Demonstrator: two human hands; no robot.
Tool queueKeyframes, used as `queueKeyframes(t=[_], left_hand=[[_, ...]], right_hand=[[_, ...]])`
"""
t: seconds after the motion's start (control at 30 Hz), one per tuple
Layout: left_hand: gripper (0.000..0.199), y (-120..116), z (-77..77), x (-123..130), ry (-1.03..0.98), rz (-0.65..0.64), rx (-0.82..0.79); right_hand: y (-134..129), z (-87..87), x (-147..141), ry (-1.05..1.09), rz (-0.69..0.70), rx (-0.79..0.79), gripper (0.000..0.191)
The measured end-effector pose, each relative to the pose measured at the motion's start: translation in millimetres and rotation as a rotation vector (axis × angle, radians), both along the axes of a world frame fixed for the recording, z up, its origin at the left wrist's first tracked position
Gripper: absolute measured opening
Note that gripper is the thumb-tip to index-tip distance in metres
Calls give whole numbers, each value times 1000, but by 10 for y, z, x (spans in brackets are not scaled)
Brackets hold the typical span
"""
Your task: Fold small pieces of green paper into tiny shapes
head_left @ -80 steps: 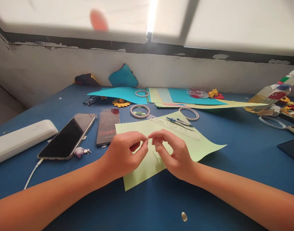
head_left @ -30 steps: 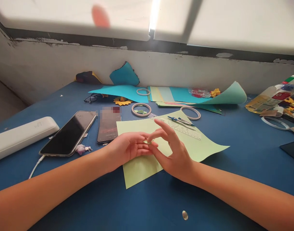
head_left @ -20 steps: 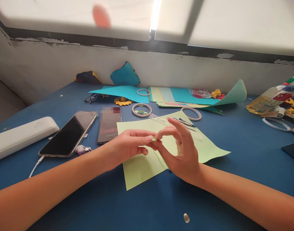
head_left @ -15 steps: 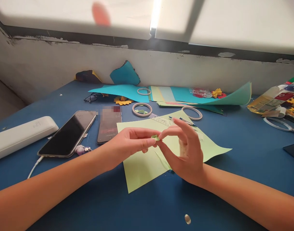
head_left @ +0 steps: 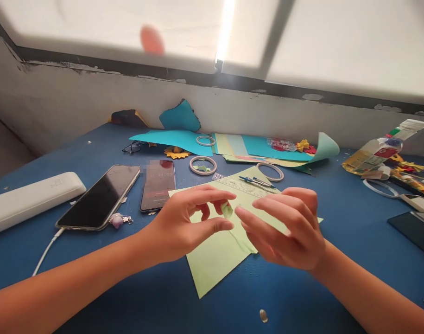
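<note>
A small folded piece of light green paper [head_left: 227, 210] is at the fingertips of my left hand [head_left: 184, 222]. The index finger and thumb of that hand are apart around it, and the paper touches the fingers behind; the exact grip is partly hidden. My right hand [head_left: 288, 227] is just to the right of the piece, slightly blurred, its fingers apart with nothing seen in them. Beneath both hands lies a large light green sheet [head_left: 206, 273]. On its far part are a clear ruler [head_left: 232, 185] and a blue-and-metal compass [head_left: 256, 181].
Behind the sheet, a tape roll [head_left: 203, 165] encircles green paper bits, with another tape roll [head_left: 270, 171] to its right. Two phones [head_left: 100, 197] and a white power bank [head_left: 34, 202] lie left. A tilted bottle [head_left: 371, 150] stands right. Blue paper [head_left: 177, 139] lies at the back.
My right hand has let go of the folded paper piece and drawn back to the right, its fingers spreading. My left thumb and index finger have parted. The view has shifted slightly.
</note>
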State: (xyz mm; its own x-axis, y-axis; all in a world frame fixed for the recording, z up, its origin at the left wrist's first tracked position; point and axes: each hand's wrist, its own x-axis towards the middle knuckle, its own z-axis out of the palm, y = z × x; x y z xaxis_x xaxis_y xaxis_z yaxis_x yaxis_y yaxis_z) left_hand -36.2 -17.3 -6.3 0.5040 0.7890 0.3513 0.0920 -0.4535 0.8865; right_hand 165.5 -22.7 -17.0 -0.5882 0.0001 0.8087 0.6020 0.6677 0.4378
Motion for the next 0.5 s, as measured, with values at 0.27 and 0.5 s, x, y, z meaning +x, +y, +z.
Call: queueKeyframes(t=[0.27, 0.5], left_hand=[[29, -1, 7, 25, 27, -39, 47], [28, -4, 17, 14, 47, -31, 29]], right_hand=[[29, -112, 23, -79, 20, 58, 15], [36, -62, 48, -108, 43, 86, 5]])
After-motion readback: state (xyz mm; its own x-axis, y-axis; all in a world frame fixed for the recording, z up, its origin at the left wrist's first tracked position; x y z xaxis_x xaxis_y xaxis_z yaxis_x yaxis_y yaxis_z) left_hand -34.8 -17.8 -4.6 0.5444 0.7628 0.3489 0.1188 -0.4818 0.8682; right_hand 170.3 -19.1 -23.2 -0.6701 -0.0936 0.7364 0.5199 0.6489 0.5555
